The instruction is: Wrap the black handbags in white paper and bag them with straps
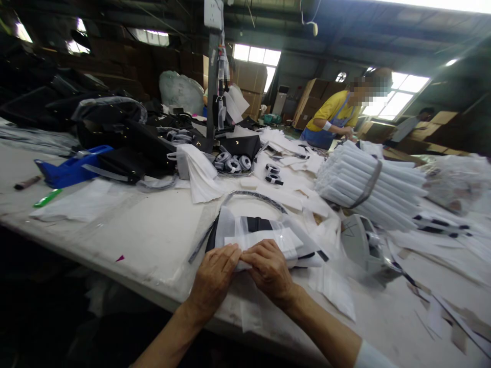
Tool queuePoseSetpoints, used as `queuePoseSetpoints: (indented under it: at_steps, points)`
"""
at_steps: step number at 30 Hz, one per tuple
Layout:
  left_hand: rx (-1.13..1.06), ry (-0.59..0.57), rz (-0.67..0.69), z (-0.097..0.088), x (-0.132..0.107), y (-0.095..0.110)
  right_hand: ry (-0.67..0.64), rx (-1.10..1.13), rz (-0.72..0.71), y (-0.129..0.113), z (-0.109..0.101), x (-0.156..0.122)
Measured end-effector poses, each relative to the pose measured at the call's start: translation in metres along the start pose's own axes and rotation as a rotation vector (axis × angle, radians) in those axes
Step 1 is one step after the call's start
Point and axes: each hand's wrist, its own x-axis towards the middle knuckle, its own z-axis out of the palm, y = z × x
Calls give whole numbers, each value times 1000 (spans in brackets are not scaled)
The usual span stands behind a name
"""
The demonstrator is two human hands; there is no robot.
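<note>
I see black on the bag [259,224], milky white on its wrapping [226,225], dark grey on its handle [253,193]. Tabletop [161,220]: off-white. Tape dispenser [72,167]: solid blue. Scrap [120,258]: magenta. Bundled stack [341,171]: white, grey band [370,185] across. Co-worker's shirt [334,110]: yellow; apron [317,138]: blue.

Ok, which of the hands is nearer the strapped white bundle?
Right. The right hand is to the near left of the strapped white bundle; the left hand is farther left.

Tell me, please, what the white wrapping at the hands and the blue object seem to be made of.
White wrapping: probably thin film or nonwoven, fairly matte; black shows faintly through. Blue object: likely rigid plastic, smooth finish; colour even, edges firm.
</note>
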Motion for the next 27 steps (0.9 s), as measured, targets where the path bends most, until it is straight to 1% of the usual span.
queuePoseSetpoints:
  at_steps: [3, 5, 7, 9, 11, 12, 14, 16, 18, 20, 24, 27]
  points:
    - [17, 7, 19, -1, 1, 0, 42, 3, 33, -1, 6, -3]
    - [6, -6, 33, -1, 1, 0, 68, 5, 29, -2, 8, -4]
    - [-27, -29, 26, -2, 2, 0, 67, 16, 4, -6, 5, -5]
    - [-51, -46, 9, -2, 2, -1, 26, 36, -30, -11, -5, -10]
    - [-56, -58, 6, -2, 2, -1, -61, 68, -62, -19, -21, -19]
    - [-56, -66, 8, -3, 1, -1, -125, 87, -74, -22, -30, -26]
    - [-58, -80, 8, -3, 1, -1, -288, 121, -88, -30, -45, -42]
    - [-65, -92, 2, -4, 1, -1, -440, 117, -71, -36, -52, -58]
    - [-68, -96, 4, -3, 0, -1, -535, 69, -23, -41, -52, -69]
    - [-66, -101, 5, -2, 0, -1, -615, -4, 23, -46, -47, -70]
    - [-53, -89, 15, -1, -1, -2, -796, -144, 53, -54, -39, -53]
    - [-43, -87, 25, 0, -1, -3, -867, -217, 58, -57, -32, -44]
